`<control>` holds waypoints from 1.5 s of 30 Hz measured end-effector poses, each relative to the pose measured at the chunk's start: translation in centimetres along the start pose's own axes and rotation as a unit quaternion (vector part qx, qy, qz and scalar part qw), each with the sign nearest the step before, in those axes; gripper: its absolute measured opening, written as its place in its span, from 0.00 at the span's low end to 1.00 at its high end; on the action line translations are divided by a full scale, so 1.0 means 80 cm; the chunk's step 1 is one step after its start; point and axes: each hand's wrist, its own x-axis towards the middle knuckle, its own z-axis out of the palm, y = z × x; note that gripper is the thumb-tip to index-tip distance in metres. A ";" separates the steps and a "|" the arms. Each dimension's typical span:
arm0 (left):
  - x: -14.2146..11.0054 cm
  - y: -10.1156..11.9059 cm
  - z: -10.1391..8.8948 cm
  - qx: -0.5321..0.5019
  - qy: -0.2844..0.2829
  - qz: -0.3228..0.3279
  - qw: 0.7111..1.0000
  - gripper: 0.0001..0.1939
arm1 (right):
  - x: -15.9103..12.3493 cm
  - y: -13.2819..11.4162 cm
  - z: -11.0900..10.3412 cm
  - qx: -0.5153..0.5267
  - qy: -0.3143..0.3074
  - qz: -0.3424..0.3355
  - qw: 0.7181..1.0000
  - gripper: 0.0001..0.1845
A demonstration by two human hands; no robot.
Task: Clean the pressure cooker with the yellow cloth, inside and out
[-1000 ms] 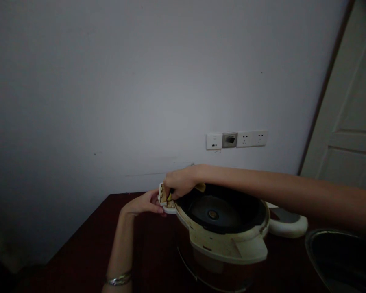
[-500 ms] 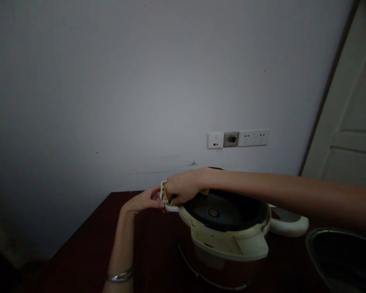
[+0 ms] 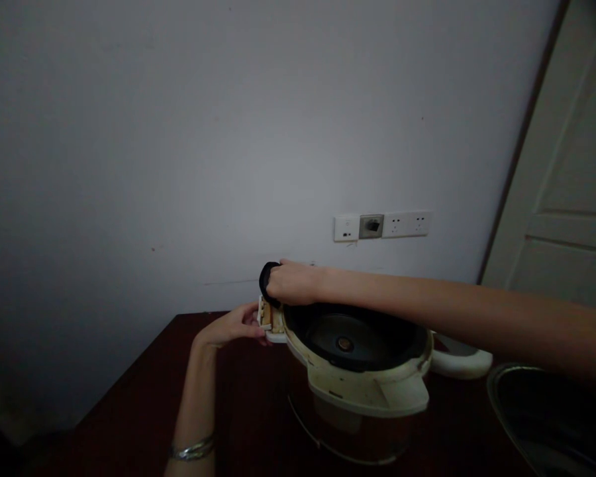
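Note:
An electric pressure cooker [image 3: 370, 391] with an off-white rim stands lidless, its dark inside showing. My left hand [image 3: 236, 324] is closed on the white side handle [image 3: 277, 336] at the cooker's left, thumb below and fingers partly hidden behind it. The handle's top looks uncovered, with yellowish parts [image 3: 266, 314] inside. Just above it, my right hand [image 3: 294, 281] is closed on a black curved piece [image 3: 265, 277], whose exact kind I cannot make out. My right forearm crosses over the cooker's far rim.
The cooker's right handle [image 3: 461, 364] sticks out towards a dark round vessel with a metal rim [image 3: 494, 391] at the lower right. Sockets [image 3: 404, 224] line the wall behind. The dark red table [image 3: 144, 391] has its left edge in view. A door [image 3: 571, 199] stands at right.
My right hand has risen from the open left handle, and the black curved piece now shows in it. The left hand keeps its place on the handle. The view has shifted slightly.

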 end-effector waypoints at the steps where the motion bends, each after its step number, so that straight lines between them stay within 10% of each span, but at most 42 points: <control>1: 0.000 0.000 0.000 0.001 -0.002 0.002 1.000 0.28 | 0.001 0.000 0.007 0.006 -0.003 0.005 1.000 0.14; 16: 0.000 0.009 0.006 0.023 0.036 0.020 0.999 0.30 | -0.033 -0.018 -0.033 0.303 -0.115 -0.154 0.933 0.16; 22: -0.001 0.001 0.002 0.004 0.010 0.000 1.000 0.25 | -0.027 0.000 -0.015 0.224 0.015 -0.064 0.972 0.17; 28: -0.001 0.002 0.002 0.020 0.009 -0.004 1.000 0.31 | -0.034 -0.026 0.009 0.153 0.000 -0.071 0.986 0.13; 39: 0.001 0.005 0.002 0.049 0.013 -0.005 0.999 0.32 | -0.078 -0.071 -0.026 0.032 -0.029 -0.095 0.995 0.10; 45: -0.001 0.006 0.004 0.038 -0.006 -0.008 0.999 0.33 | -0.146 -0.083 -0.042 0.146 -0.070 -0.075 0.984 0.06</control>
